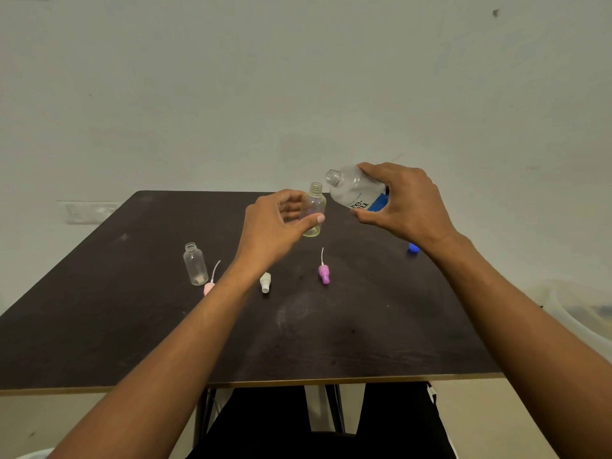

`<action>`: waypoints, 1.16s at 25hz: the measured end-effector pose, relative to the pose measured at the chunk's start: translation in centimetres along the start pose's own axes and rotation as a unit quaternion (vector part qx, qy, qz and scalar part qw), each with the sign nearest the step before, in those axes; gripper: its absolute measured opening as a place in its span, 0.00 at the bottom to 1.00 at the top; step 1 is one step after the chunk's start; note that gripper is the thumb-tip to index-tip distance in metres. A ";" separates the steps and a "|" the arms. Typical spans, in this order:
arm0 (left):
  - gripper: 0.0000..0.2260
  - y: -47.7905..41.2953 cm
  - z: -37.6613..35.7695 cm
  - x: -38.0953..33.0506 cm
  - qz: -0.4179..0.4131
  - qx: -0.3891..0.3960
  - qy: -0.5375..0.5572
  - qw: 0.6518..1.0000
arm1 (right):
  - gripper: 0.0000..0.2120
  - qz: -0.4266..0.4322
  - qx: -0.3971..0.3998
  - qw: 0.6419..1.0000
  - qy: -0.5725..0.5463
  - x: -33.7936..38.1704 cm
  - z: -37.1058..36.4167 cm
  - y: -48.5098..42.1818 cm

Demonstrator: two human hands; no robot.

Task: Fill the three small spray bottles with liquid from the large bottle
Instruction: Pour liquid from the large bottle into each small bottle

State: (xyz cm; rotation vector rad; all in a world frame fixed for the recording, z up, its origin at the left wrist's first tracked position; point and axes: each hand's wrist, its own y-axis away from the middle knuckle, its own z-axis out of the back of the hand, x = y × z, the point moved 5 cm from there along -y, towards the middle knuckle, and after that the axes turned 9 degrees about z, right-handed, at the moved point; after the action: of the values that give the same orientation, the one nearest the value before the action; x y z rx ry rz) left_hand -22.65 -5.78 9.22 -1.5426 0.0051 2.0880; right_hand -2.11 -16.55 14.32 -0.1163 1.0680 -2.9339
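Holding anything, the two hands?

— Yes. The left hand (278,223) pinches a small clear spray bottle (313,207) between thumb and curled fingers, upright above the dark table (331,326), its neck open. The right hand (404,207) grips the large bottle (356,192) round its blue label. That bottle is tilted, its open mouth pointing left, just beside and above the small one's neck.

— And on the table?

— A second small bottle (195,265) stands uncapped at the left. To its right lie a pink spray head (209,286), partly behind the left forearm, a white spray head (265,282) and a purple spray head (324,273). A blue cap (413,247) shows beside the right wrist.
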 end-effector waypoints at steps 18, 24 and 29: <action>0.18 0.1 -0.6 0.7 0.003 0.002 -0.015 1.000 | 0.36 0.025 0.023 0.999 0.029 0.0 -0.3 -0.1; 0.18 0.0 -0.5 1.0 0.003 0.000 -0.017 1.000 | 0.35 0.031 0.030 0.998 0.040 0.0 -0.4 -0.2; 0.18 0.1 -0.5 1.3 0.002 -0.004 -0.030 1.000 | 0.35 0.037 0.040 0.997 0.055 0.1 -0.4 -0.3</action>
State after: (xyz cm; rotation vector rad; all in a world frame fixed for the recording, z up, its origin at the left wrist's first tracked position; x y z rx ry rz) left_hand -22.52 -5.50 7.91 -1.4852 -0.0212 2.1396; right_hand -2.28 -16.07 14.16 0.0845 0.9414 -2.9412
